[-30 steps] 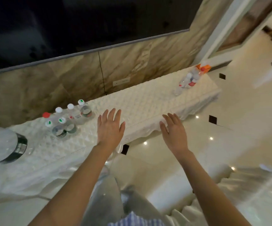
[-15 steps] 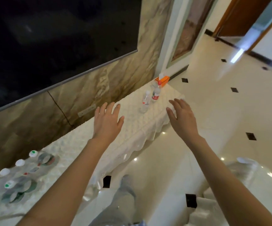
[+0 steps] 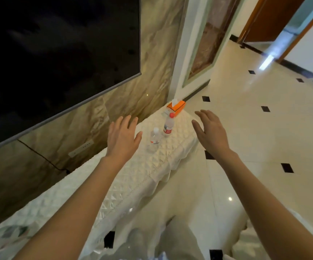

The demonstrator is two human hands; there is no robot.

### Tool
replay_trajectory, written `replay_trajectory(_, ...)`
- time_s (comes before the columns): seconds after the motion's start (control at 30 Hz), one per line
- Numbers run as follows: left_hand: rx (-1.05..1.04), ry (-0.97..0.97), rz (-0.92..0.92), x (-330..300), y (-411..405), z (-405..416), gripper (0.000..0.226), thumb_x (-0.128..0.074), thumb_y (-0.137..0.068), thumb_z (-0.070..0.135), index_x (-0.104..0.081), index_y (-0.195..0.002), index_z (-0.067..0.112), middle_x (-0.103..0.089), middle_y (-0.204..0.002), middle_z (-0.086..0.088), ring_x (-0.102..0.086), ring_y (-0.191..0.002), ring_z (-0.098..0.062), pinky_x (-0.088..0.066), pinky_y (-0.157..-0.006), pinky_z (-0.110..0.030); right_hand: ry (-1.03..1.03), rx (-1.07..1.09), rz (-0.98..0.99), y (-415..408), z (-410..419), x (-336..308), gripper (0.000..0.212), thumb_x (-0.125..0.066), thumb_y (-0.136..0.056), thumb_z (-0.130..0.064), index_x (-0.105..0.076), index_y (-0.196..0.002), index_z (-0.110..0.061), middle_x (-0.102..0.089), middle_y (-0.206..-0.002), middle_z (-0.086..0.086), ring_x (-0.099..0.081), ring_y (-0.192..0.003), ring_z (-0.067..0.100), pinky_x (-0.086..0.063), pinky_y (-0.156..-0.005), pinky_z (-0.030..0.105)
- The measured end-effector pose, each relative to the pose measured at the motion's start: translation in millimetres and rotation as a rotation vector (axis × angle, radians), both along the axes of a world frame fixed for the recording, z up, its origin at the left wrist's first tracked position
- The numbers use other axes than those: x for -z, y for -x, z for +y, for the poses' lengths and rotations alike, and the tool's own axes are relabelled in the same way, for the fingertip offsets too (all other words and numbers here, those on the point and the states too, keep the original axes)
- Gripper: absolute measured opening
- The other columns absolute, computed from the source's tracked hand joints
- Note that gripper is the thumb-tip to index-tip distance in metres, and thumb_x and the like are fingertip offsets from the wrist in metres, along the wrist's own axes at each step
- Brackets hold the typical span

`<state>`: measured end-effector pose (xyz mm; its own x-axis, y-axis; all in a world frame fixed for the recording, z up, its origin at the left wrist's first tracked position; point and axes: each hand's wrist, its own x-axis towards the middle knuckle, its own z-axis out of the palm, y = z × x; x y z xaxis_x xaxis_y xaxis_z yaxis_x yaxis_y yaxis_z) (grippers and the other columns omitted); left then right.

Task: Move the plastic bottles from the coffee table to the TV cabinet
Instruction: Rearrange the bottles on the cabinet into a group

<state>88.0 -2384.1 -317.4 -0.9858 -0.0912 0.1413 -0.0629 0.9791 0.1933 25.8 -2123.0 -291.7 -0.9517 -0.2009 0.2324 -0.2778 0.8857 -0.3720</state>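
Note:
Two plastic bottles stand near the right end of the TV cabinet [image 3: 133, 177], which is draped in a white quilted cloth. One is clear with a white cap [image 3: 154, 136]; the other has a red cap and red label [image 3: 168, 125]. My left hand [image 3: 122, 136] hovers empty above the cabinet, fingers spread, just left of the white-capped bottle. To the right of the bottles my right hand [image 3: 209, 130] is held out empty over the cabinet's edge and the floor. A blurred cluster of bottles [image 3: 11, 231] shows at the cabinet's far left end.
An orange tissue box [image 3: 176, 106] sits at the cabinet's right end behind the bottles. A large black TV [image 3: 48, 53] hangs on the marble wall above. Glossy cream floor tiles [image 3: 264, 137] with small black squares stretch right toward a doorway.
The view has swung right along the cabinet. The two bottles and tissue box now sit close between my hands, and the bottle cluster has slid to the lower left corner. Both hands stay empty.

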Motion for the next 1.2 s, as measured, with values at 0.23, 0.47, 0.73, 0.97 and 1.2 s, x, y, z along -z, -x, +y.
replay_trajectory(0.23,-0.128,-0.017,-0.098,37.4,83.7,39.0,0.05,-0.043,-0.096,0.039,-0.041,-0.139,0.012,-0.042,-0.143,-0.011,-0.035,-0.131,-0.03,-0.03,-0.105,-0.045,-0.032,-0.145,-0.04,113.3,29.0,26.9,0.041,-0.046,-0.098,-0.032,-0.05,-0.133,-0.012,-0.05,-0.138,0.008,-0.041,-0.13,0.023,-0.033,-0.107,0.035)
replay_trajectory(0.47,-0.347,-0.084,-0.213,79.4,131.0,75.0,0.056,-0.037,-0.096,0.045,-0.033,-0.144,0.014,-0.035,-0.148,-0.009,-0.031,-0.135,-0.026,-0.028,-0.11,-0.04,-0.055,-0.361,-0.158,200.3,41.7,82.7,0.041,-0.05,-0.097,-0.029,-0.051,-0.132,-0.009,-0.051,-0.137,0.013,-0.042,-0.13,0.029,-0.034,-0.107,0.041)
replay_trajectory(0.73,-0.522,-0.214,-0.37,148.3,160.3,77.1,0.067,-0.042,-0.091,0.056,-0.028,-0.146,0.019,-0.03,-0.152,-0.005,-0.026,-0.139,-0.023,-0.024,-0.112,-0.035,-0.093,-0.535,-0.326,259.7,13.1,160.1,0.043,-0.057,-0.093,-0.023,-0.05,-0.131,-0.004,-0.055,-0.131,0.018,-0.048,-0.125,0.033,-0.043,-0.102,0.044)
replay_trajectory(0.97,-0.592,-0.301,-0.428,207.7,187.3,70.5,0.073,-0.05,-0.088,0.055,-0.027,-0.146,0.017,-0.031,-0.151,-0.008,-0.025,-0.139,-0.027,-0.024,-0.111,-0.04,-0.186,-0.617,-0.422,309.3,-18.0,226.0,0.054,-0.061,-0.09,-0.028,-0.044,-0.136,-0.005,-0.047,-0.139,0.019,-0.04,-0.132,0.033,-0.039,-0.106,0.046)
replay_trajectory(1.2,-0.741,-0.552,-0.432,263.9,206.2,89.1,0.079,-0.067,-0.079,0.047,-0.034,-0.143,0.014,-0.039,-0.146,-0.01,-0.036,-0.133,-0.03,-0.031,-0.107,-0.043,-0.282,-0.681,-0.511,353.1,-20.3,286.7,0.068,-0.066,-0.086,-0.034,-0.035,-0.142,-0.01,-0.038,-0.148,0.011,-0.037,-0.135,0.027,-0.039,-0.104,0.038)
